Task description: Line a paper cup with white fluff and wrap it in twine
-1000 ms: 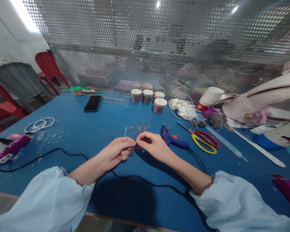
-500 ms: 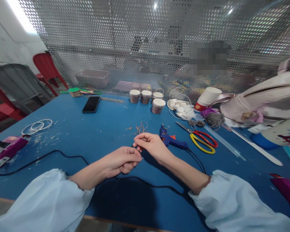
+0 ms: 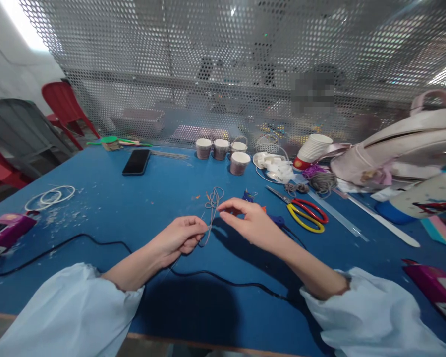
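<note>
My left hand point(image 3: 180, 237) is closed in a pinch on a thin wire and the lower end of a brownish-grey cord point(image 3: 211, 208). The cord runs up from that pinch to my right hand point(image 3: 247, 220), whose thumb and forefinger pinch it higher up. A loose looped part of the cord lies on the blue table point(image 3: 141, 208) just beyond both hands. Both hands hover low over the table's middle, a short gap apart. A blue glue gun point(image 3: 250, 197) lies partly hidden behind my right hand.
Red and yellow scissors point(image 3: 306, 214), paper cups point(image 3: 223, 151), a black phone point(image 3: 136, 161), white rings point(image 3: 50, 196), a purple tool point(image 3: 3, 233) at left, another point(image 3: 433, 285) at right. A black cable point(image 3: 96, 244) crosses the table. Behind a perforated screen point(image 3: 208, 74) sits a person.
My hands have drawn apart, the right one moving right and up, stretching the cord between them. The upright wire seen a second ago has dropped from view in my left hand.
</note>
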`<state>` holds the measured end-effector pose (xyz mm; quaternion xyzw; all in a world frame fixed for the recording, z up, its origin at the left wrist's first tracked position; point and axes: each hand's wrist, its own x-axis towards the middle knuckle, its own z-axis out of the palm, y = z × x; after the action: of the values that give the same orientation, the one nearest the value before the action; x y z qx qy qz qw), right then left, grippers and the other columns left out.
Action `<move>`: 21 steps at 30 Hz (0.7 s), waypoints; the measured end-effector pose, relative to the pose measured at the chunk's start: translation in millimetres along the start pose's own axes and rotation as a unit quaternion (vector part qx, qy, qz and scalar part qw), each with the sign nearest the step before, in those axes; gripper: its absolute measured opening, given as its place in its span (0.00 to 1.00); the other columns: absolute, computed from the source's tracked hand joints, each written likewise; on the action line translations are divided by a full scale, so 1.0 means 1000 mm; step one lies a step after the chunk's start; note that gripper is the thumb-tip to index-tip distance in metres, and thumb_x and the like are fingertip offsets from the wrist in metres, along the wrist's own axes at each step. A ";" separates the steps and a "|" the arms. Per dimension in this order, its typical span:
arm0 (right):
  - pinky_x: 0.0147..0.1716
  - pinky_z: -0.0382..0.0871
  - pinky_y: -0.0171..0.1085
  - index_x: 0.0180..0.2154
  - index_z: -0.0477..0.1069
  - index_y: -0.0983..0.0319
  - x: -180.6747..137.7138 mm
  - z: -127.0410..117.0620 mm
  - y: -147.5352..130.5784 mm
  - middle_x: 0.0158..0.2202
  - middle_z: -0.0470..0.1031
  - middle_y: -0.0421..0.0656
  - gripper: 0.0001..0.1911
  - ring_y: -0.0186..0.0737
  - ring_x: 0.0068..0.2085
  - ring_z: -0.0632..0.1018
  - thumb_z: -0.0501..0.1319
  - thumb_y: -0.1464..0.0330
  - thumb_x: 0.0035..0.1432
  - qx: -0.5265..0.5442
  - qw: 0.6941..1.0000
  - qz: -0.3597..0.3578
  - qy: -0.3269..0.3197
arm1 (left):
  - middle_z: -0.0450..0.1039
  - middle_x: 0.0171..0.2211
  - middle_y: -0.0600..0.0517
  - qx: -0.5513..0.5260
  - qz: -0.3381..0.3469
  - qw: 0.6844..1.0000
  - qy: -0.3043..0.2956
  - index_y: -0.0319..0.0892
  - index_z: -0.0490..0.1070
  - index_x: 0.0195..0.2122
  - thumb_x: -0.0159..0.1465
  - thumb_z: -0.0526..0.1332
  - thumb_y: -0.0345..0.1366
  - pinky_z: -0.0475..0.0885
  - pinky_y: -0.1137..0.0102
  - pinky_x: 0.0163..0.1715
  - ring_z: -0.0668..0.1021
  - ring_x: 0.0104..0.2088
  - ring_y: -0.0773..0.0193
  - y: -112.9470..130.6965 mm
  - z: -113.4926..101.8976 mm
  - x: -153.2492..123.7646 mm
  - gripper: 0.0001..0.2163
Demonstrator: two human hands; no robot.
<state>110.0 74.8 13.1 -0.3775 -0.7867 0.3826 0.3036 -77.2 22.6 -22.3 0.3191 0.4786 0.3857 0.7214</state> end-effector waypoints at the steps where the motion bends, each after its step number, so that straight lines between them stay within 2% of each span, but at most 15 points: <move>1: 0.36 0.69 0.37 0.35 0.74 0.60 -0.003 -0.011 0.001 0.34 0.78 0.42 0.07 0.38 0.35 0.76 0.59 0.68 0.57 -0.048 0.999 -0.014 0.010 | 0.60 0.18 0.60 0.000 0.003 1.000 0.004 0.39 0.64 0.26 0.54 0.65 0.35 0.41 0.78 0.14 0.53 0.13 0.81 0.001 -0.001 0.000 0.09; 4: 0.38 0.69 0.39 0.37 0.74 0.60 -0.015 -0.050 0.024 0.37 0.78 0.44 0.09 0.41 0.37 0.77 0.56 0.65 0.58 -0.190 0.979 -0.027 0.070 | 0.60 0.18 0.60 -0.004 0.007 1.000 0.012 0.39 0.64 0.26 0.53 0.66 0.34 0.41 0.78 0.13 0.54 0.13 0.81 0.002 -0.002 0.001 0.09; 6: 0.43 0.69 0.42 0.36 0.74 0.59 -0.023 -0.076 0.050 0.39 0.78 0.45 0.10 0.45 0.41 0.78 0.56 0.64 0.57 -0.299 0.943 -0.005 0.145 | 0.60 0.18 0.60 -0.005 0.008 1.000 0.015 0.39 0.65 0.26 0.53 0.66 0.34 0.40 0.78 0.13 0.54 0.13 0.81 0.002 -0.002 0.002 0.09; 8: 0.40 0.70 0.46 0.34 0.74 0.61 -0.031 -0.096 0.077 0.37 0.79 0.50 0.11 0.50 0.39 0.78 0.55 0.65 0.55 -0.328 0.924 0.033 0.193 | 0.60 0.18 0.59 -0.004 0.008 1.000 0.017 0.38 0.65 0.26 0.53 0.66 0.35 0.41 0.79 0.13 0.54 0.13 0.81 0.002 -0.002 0.003 0.09; 10: 0.37 0.71 0.46 0.32 0.74 0.61 -0.037 -0.107 0.096 0.34 0.79 0.50 0.12 0.50 0.35 0.79 0.54 0.65 0.55 -0.337 0.916 0.058 0.210 | 0.61 0.17 0.59 -0.002 0.006 1.000 0.018 0.38 0.65 0.26 0.53 0.66 0.35 0.41 0.79 0.13 0.54 0.12 0.81 0.001 -0.002 0.004 0.09; 12: 0.37 0.72 0.45 0.34 0.74 0.61 -0.040 -0.106 0.103 0.34 0.79 0.49 0.12 0.48 0.35 0.79 0.53 0.65 0.55 -0.337 0.918 0.063 0.201 | 0.61 0.18 0.59 0.002 0.004 1.000 0.019 0.38 0.65 0.26 0.53 0.66 0.35 0.42 0.79 0.13 0.55 0.12 0.81 0.001 -0.002 0.004 0.09; 16: 0.46 0.69 0.43 0.40 0.74 0.61 -0.041 -0.082 0.090 0.42 0.78 0.47 0.13 0.46 0.44 0.77 0.54 0.69 0.54 -0.339 0.932 0.031 0.124 | 0.61 0.18 0.59 0.011 0.006 1.000 0.018 0.38 0.64 0.25 0.53 0.66 0.35 0.42 0.79 0.12 0.54 0.12 0.81 -0.001 -0.003 0.005 0.10; 19: 0.49 0.68 0.44 0.47 0.71 0.61 -0.042 -0.061 0.082 0.48 0.76 0.48 0.21 0.48 0.48 0.75 0.56 0.72 0.50 -0.350 0.935 0.009 0.057 | 0.60 0.17 0.60 0.011 0.004 1.000 0.019 0.38 0.65 0.26 0.53 0.66 0.35 0.42 0.79 0.12 0.54 0.12 0.81 -0.001 -0.004 0.006 0.10; 21: 0.50 0.66 0.47 0.51 0.69 0.63 -0.042 -0.050 0.084 0.51 0.74 0.51 0.25 0.51 0.50 0.74 0.56 0.73 0.49 -0.360 0.932 0.003 0.041 | 0.60 0.17 0.60 0.008 0.004 1.000 0.019 0.38 0.65 0.26 0.53 0.66 0.35 0.42 0.80 0.12 0.54 0.12 0.81 -0.001 -0.003 0.007 0.10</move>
<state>201.0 94.3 -38.0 -0.4792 -0.8573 0.0592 0.1785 -78.4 28.1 -27.5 0.3195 0.4939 0.3903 0.7083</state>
